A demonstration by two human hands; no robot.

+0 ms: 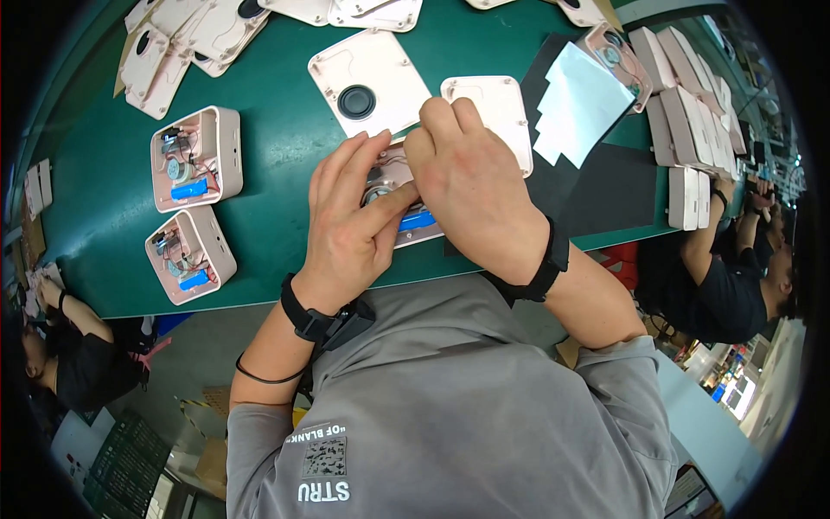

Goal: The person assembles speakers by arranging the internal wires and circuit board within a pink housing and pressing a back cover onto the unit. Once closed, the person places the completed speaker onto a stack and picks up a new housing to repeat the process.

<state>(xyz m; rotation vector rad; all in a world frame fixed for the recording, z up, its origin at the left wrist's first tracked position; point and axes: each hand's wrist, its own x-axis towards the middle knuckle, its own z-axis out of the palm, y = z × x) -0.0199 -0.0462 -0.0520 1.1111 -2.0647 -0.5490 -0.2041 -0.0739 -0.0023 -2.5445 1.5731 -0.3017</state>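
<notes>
A light pink plastic housing (420, 239) lies open at the table's near edge, under both hands. Inside it shows a blue battery cell (417, 221), partly covered. My left hand (346, 216) grips the housing's left side, its thumb reaching inside. My right hand (475, 177) is closed above the housing's right part, with fingers curled down; what they pinch is hidden. Just beyond the hands lies a pale cover panel (380, 69) with a round black part (356, 102). Another pale panel (501, 95) sits partly behind my right hand.
Two open housings (226, 156) with wiring and blue cells stand on the green table (277, 95) at left. More panels (225, 30) are piled far left. At right are light blue sheets (584, 104), black sheets (609, 195) and stacked housings (692, 121). Other people sit at both sides.
</notes>
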